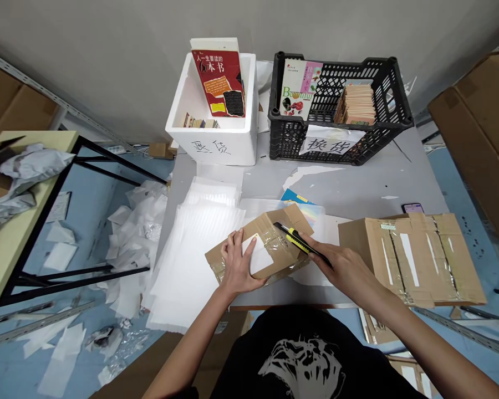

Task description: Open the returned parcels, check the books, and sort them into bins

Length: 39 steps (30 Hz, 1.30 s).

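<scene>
Head view: the left hand point(239, 263) is pressing open on a taped cardboard parcel point(280, 224). The right hand point(343, 271) is gripping a yellow box cutter point(301, 242) over it.

Open lane for R hand point(341, 271): bare grey tabletop point(357, 185) at 1 o'clock, running up to black crate point(283, 145) and foam box point(212, 145) at 12. Taped carton point(419, 260) blocks 3 o'clock, w/ phone point(412, 208) just behind it. L hand point(237, 266) has low stack of foam sheets point(191, 260) at 9, prob. passable over. Parcel point(286, 221) and knife point(299, 241) block the direct path btwn hands.
</scene>
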Available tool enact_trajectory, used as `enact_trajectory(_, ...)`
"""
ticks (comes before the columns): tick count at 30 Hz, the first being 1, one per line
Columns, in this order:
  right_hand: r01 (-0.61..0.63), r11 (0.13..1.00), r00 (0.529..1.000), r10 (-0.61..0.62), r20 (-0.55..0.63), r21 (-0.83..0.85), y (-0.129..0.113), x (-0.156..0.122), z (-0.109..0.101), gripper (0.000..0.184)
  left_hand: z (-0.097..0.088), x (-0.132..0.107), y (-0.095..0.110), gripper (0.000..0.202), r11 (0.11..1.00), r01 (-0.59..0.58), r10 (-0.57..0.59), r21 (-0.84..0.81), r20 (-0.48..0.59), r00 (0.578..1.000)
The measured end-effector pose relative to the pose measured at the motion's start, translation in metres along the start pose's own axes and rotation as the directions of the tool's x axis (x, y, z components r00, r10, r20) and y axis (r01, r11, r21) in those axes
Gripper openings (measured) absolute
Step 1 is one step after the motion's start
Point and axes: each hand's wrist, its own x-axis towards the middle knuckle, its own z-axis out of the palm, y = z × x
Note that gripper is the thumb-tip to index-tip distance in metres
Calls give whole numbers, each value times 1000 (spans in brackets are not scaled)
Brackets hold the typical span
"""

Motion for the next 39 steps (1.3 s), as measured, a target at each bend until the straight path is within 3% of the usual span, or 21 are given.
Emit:
enact_trajectory(7, 69, 993, 998, -69, 1, -99, 2, 1, -3, 46, -1, 2, 1, 104, 996, -88, 85, -23, -100, 991)
enact_trajectory(18, 100, 976, 992, -83, 94, -194, -5, 7, -22, 48, 1, 6, 5, 102, 997, -75, 75, 3, -90, 993)
enact_trajectory(32, 152, 896, 988, -121, 101, -418, -2, -10, -15, 55, 5, 5, 5, 99, 998, -58, 58, 26, -35, 998)
enact_trajectory(39, 156, 897, 987, -130, 90, -415, 3, -20, -6, 60, 5, 6, 7, 102, 998, -64, 65, 14, -44, 997)
